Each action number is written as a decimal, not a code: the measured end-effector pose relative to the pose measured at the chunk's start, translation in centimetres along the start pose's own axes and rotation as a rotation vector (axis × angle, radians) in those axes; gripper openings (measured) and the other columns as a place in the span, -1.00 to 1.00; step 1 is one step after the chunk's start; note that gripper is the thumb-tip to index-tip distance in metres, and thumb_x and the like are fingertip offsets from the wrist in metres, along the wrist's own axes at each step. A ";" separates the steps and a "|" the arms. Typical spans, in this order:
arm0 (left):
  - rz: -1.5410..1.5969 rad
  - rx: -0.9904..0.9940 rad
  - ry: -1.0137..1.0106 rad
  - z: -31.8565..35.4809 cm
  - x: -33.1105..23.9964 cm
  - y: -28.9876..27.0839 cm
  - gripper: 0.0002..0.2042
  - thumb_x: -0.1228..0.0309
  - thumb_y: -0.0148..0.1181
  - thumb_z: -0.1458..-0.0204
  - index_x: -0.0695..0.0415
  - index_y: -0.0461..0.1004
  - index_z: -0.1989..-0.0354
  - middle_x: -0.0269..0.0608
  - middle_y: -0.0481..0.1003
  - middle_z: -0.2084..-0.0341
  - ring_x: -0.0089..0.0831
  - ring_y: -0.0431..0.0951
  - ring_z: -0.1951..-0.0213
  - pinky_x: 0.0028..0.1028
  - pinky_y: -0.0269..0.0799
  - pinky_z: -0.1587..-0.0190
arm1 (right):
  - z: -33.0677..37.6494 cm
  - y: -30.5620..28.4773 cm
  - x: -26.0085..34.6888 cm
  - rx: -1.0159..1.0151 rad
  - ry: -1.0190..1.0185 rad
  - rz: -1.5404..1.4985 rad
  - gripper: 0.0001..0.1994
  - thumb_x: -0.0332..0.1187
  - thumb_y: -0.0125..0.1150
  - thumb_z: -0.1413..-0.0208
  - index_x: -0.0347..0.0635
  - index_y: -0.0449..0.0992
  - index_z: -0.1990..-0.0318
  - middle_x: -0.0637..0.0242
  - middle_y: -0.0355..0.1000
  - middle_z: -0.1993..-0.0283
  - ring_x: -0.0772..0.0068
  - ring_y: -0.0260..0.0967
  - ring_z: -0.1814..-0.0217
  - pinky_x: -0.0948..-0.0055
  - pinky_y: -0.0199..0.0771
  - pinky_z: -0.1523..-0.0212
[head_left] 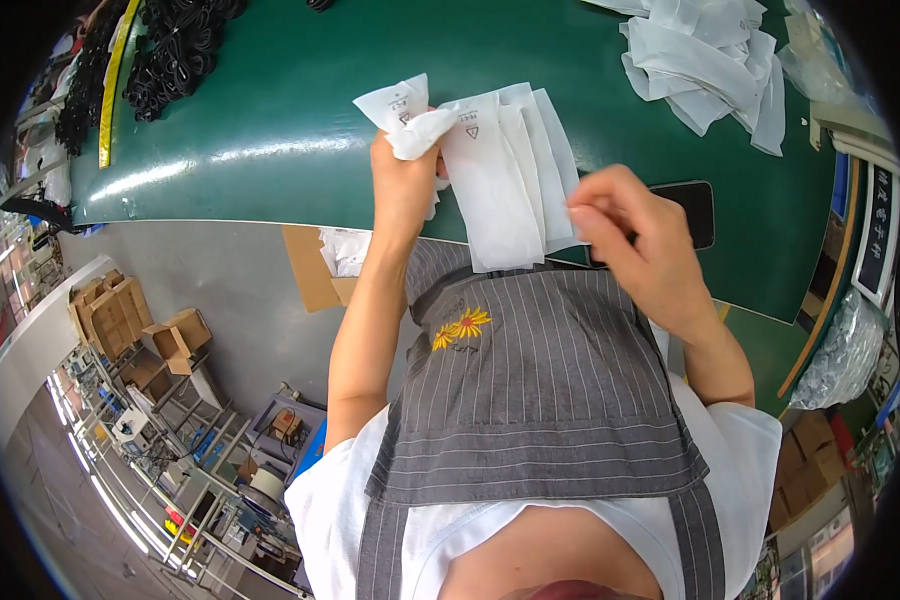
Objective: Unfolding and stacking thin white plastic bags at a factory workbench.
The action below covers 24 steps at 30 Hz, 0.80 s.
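Note:
My left hand (402, 185) is closed around a bunch of white translucent plastic bags, some of them crumpled and sticking up above the fist. From that fist several flat bags (495, 180) fan out to the right, overlapping like cards, their lower ends reaching the table's near edge. At the rightmost bag of the fan, my right hand (638, 240) has its thumb and forefinger pinched together on the edge. The other fingers of that hand are curled in. Part of the left fingers is hidden behind the bags.
A dark phone (688, 212) lies on the green table (270, 120) beside my right hand. More white bags (705, 65) are heaped at the far right. Black coiled cables (175, 55) and a yellow strip (117, 85) lie far left. Below the edge stands an open carton (315, 270).

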State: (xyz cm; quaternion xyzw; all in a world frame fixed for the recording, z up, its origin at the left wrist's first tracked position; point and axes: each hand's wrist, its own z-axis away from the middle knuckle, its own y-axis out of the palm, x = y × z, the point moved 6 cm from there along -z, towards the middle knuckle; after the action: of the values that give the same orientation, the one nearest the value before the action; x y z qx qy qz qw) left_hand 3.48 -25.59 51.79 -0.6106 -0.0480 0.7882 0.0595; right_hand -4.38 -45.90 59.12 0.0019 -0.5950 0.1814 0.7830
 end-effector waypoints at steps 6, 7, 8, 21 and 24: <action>-0.059 0.036 -0.043 0.3 0.6 0.9 -0.84 0.52 0.08 -0.02 0.30 0.45 0.24 -0.24 0.49 0.48 -0.57 0.43 0.52 -0.55 0.33 0.50 | -4.9 6.8 -4.0 0.166 -0.136 0.006 -0.74 -0.38 0.06 -0.14 -0.31 0.33 0.06 0.18 0.45 0.42 0.33 0.48 0.44 0.42 0.40 0.41; -0.024 0.015 -0.078 0.3 0.9 0.6 -0.82 0.53 0.08 -0.01 0.31 0.45 0.22 -0.22 0.50 0.45 -0.57 0.45 0.50 -0.55 0.35 0.47 | -5.5 6.9 -5.0 0.121 -0.062 0.082 -0.74 -0.37 0.06 -0.14 -0.31 0.32 0.06 0.14 0.45 0.44 0.28 0.49 0.44 0.38 0.40 0.40; -0.132 0.018 0.065 0.4 -0.3 0.3 -0.78 0.56 0.06 0.01 0.31 0.44 0.16 -0.17 0.51 0.36 -0.52 0.48 0.43 -0.53 0.40 0.39 | -5.5 7.0 -5.1 0.122 -0.062 0.082 -0.74 -0.37 0.06 -0.14 -0.31 0.32 0.06 0.14 0.45 0.44 0.28 0.49 0.44 0.38 0.40 0.40; 0.129 0.379 -0.199 -2.1 -0.7 4.1 -0.68 0.38 -0.03 -0.14 0.31 0.35 -0.01 -0.05 0.43 0.06 -0.25 0.48 0.02 -0.42 0.45 0.16 | -4.8 7.5 -5.3 0.189 0.030 -0.037 -0.57 -0.39 0.00 -0.15 -0.28 0.09 -0.15 0.14 0.44 0.41 0.33 0.48 0.43 0.38 0.43 0.39; 0.325 0.423 -0.227 -2.7 0.0 3.8 -0.69 0.41 0.02 -0.13 0.31 0.35 -0.01 -0.09 0.42 0.06 -0.25 0.46 0.00 -0.41 0.45 0.11 | -5.0 6.9 -6.1 0.180 0.170 -0.398 -0.54 -0.38 -0.04 -0.18 -0.24 0.05 -0.20 0.13 0.43 0.30 0.35 0.49 0.39 0.43 0.48 0.35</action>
State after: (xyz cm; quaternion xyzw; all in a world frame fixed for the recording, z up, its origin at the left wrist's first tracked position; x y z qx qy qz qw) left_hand 5.94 -29.32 50.51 -0.4922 0.2096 0.8433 0.0526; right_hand -3.11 -40.13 50.54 0.1736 -0.4965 0.0754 0.8472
